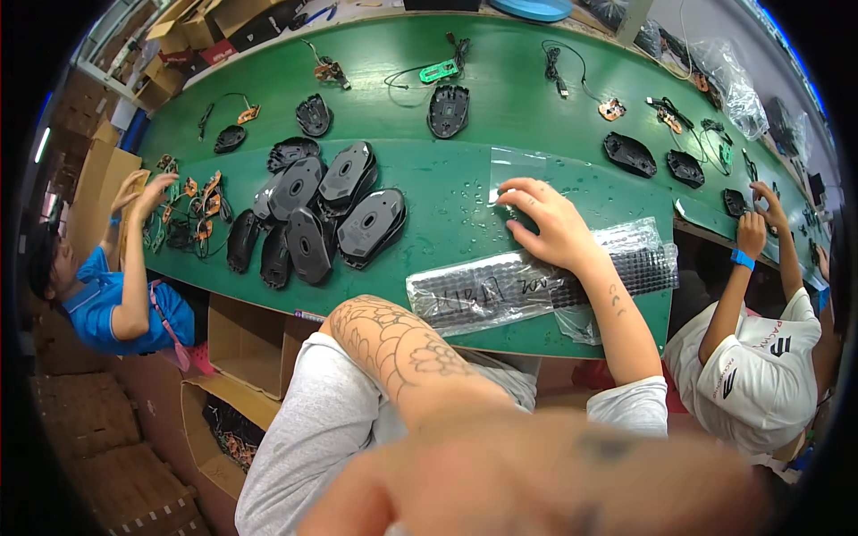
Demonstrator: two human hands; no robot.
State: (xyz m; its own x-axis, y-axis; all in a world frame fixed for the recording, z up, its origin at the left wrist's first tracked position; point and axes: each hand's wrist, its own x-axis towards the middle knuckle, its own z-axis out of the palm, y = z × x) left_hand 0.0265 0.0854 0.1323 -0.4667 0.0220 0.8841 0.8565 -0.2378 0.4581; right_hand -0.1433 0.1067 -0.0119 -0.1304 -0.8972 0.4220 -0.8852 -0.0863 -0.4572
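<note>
My right hand rests over the green tabletop with thumb and fingers apart, at the edge of a clear plastic sheet. Nothing shows in its grasp. Under that forearm lies a clear plastic bag holding sheets of small black round pieces. My left hand is raised close to the camera, large and blurred, so its fingers cannot be made out. The bent, tattooed left forearm leads up to it. Left of my right hand is a pile of black computer mouse shells, some with grey panels.
Along the back lie black mouse bases, a green circuit board and coiled cables. Small orange boards with wires cluster at left. A person in blue sits left, another in white right. Cardboard boxes stand below.
</note>
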